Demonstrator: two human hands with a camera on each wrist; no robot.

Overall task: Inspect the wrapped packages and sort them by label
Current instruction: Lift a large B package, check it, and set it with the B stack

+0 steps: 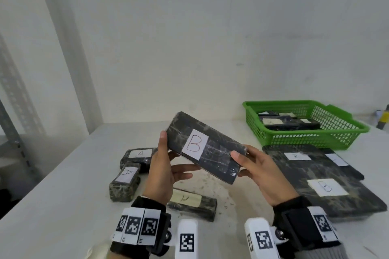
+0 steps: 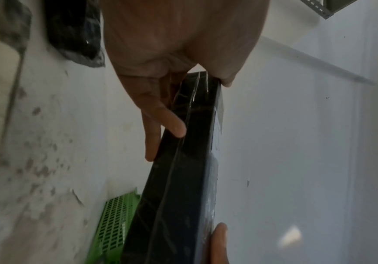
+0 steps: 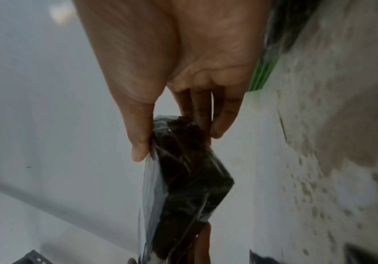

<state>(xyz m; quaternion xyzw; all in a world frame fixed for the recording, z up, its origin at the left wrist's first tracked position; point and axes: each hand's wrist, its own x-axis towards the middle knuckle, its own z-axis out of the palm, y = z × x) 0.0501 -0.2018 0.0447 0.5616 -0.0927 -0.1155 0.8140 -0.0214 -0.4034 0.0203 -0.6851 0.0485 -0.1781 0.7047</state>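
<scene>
Gripping B-labelled package [image 1: 207, 149] by both ends, both hands, raised above table [image 1: 63, 195], bare surface beneath

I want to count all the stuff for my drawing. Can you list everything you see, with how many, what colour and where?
Held package: one, black wrap, white B label, lifted above the table between both hands.
A packages: three, dark wrap, white or cream A labels, on the table at left and near the wrists.
Large flat packages: at least two, dark, white labels, nearest one reads B, on the table at right.
Basket: one, green, far right, holding dark labelled packages; count unclear.
Table: one, white, speckled.
Left hand: holds the package's left end.
Right hand: holds its right end.
</scene>
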